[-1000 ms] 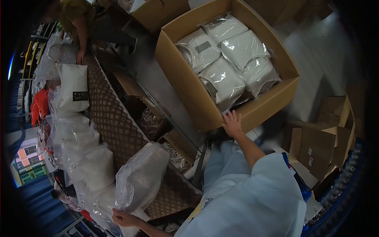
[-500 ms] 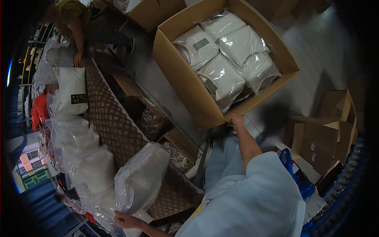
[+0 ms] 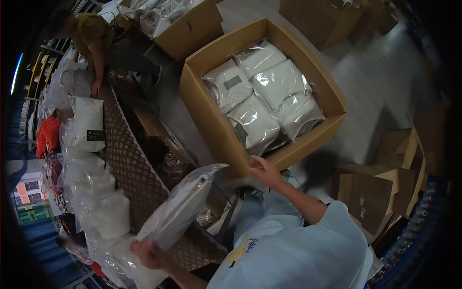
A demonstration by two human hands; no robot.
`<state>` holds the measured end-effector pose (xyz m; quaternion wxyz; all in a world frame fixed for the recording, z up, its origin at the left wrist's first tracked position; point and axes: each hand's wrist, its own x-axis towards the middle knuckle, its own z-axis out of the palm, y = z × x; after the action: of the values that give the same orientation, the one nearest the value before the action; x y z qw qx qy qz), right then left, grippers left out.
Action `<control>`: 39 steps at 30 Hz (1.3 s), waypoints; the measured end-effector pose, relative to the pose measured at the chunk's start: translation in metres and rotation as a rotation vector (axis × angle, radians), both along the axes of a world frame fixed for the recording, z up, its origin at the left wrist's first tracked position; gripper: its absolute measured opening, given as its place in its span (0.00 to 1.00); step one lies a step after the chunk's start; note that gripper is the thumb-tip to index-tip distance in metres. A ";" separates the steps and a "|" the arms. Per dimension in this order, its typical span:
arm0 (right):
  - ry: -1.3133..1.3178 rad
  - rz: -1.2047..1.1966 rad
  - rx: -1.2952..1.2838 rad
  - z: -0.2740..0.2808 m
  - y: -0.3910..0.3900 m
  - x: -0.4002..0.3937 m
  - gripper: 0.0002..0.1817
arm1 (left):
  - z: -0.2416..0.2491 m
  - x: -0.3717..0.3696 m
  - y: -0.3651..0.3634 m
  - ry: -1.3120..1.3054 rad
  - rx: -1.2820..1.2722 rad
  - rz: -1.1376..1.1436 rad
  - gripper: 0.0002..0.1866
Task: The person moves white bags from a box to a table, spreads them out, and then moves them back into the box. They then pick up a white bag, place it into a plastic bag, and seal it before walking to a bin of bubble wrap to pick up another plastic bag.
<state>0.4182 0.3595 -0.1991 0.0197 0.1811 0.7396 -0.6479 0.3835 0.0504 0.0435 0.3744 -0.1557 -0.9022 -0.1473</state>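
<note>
While left hand (image 3: 147, 253) grip pinches bagged pillow (image 3: 180, 207) bottom, pillow slants up toward spread right hand (image 3: 263, 172).

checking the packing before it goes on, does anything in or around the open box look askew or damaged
Nothing looks damaged. The big open box holds white bagged items lying flat, but unevenly: they overlap and tilt, and part of the box stays unfilled. The left hand holds another bagged item tilted above the patterned table; the right hand is at the box's near corner.
</note>
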 end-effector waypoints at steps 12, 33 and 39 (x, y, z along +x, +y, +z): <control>0.207 0.541 0.551 0.050 0.157 -0.019 0.29 | -0.057 -0.060 0.293 -0.560 -0.059 -0.809 0.11; -0.117 -0.647 -0.432 -0.166 0.319 -0.285 0.24 | -0.246 0.075 0.180 -1.224 0.449 0.473 0.19; -0.258 0.001 0.545 -0.199 0.284 -0.312 0.51 | -0.249 0.127 0.186 -1.430 0.530 0.893 0.22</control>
<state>0.1060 0.6433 -0.3985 0.0648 0.2602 0.8776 -0.3973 0.5107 0.2363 -0.2054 -0.2333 0.4329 -0.8329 -0.2538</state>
